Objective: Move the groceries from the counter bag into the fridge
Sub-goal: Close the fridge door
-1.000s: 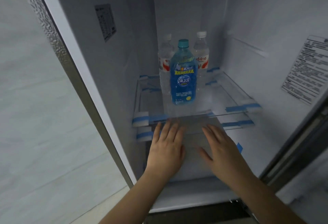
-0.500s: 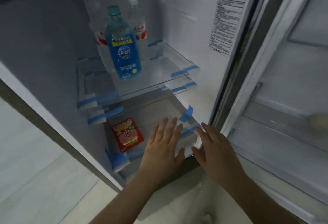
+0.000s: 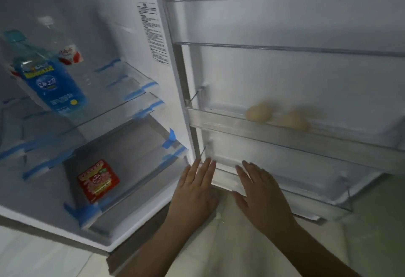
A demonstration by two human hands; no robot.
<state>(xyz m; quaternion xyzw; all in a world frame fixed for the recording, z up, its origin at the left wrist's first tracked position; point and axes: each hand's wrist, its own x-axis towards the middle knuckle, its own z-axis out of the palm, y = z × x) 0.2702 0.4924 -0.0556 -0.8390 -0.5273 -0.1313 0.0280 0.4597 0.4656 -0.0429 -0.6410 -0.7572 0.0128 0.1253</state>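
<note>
Fridge (image 3: 153,24) interior is now shifted to the frame's left, its open door (image 3: 285,75) filling the right. Blue bottle (image 3: 52,81) is seen upper left, red packet (image 3: 98,181) lower left, two eggs (image 3: 277,117) at right. Left hand (image 3: 195,191) and right hand (image 3: 260,195) are held flat, fingers straight, nothing grasped, at bottom centre.

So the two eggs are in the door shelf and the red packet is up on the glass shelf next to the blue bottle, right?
Not quite. The head view shows the red packet lying in the bottom drawer, below the glass shelf where the blue bottle stands. The two eggs are indeed in the door shelf.
</note>
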